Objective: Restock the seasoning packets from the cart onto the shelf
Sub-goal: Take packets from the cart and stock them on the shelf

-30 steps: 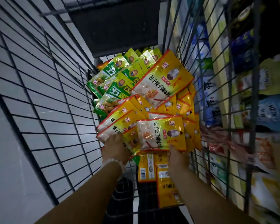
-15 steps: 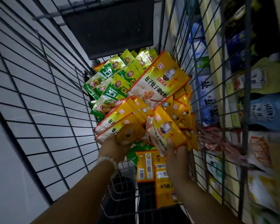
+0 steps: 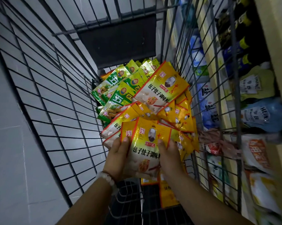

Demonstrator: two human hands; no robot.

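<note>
a: hands?
b: left hand [image 3: 117, 157] and right hand [image 3: 170, 155] both grip yellow packets [image 3: 145, 148] over the cart [image 3: 59, 101] floor's near end.
a: progress?
b: early, probably — pile remains, shelf [image 3: 221, 101] unreached.

— What does the yellow packet [image 3: 145, 150] at the front say?
— It says 包子饺子调味料, with a small red box above the words.
— And the big yellow packet behind it [image 3: 161, 88]?
— The same words.
— Any names on the shelf?
— The blue pouch [image 3: 263, 116] says HEINZ. A white and blue bag [image 3: 207, 96] shows 盐. The green packets are too blurry to read.
</note>
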